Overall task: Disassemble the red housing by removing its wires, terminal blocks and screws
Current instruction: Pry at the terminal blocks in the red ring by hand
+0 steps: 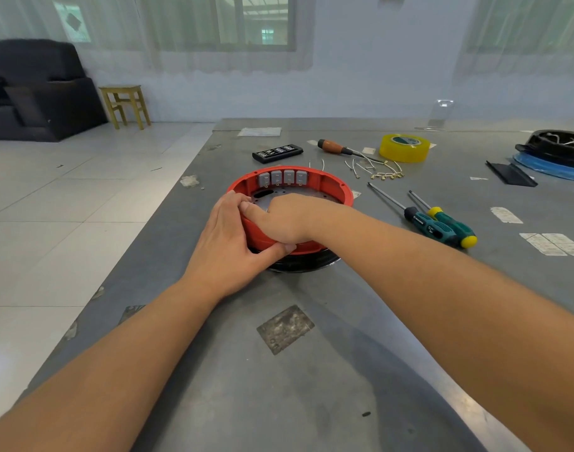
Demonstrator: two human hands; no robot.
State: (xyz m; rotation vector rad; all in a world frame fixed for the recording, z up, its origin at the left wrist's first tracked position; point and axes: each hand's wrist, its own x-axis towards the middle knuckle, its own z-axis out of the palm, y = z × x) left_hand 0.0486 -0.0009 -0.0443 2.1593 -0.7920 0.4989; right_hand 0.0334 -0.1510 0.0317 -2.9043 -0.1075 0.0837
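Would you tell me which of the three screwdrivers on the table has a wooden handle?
The far one, the wooden-handled screwdriver lying beside the yellow tape roll. The two nearer screwdrivers on the right have green handles, one with yellow ends.

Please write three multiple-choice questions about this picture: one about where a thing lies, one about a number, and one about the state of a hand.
1. Where does the yellow tape roll lie?
A. inside the red housing
B. on the table beyond the housing, to the right
C. on the stool

2. How many grey terminal blocks sit on the far inner wall of the red housing?
A. two
B. four
C. six

3. What does the left hand do?
A. grips the near rim of the housing
B. holds a screwdriver
C. lies flat on the table

Answers: 1 B, the roll stands on the table behind the loose wires. 2 B, four blocks show side by side. 3 A, its thumb and fingers wrap the rim.
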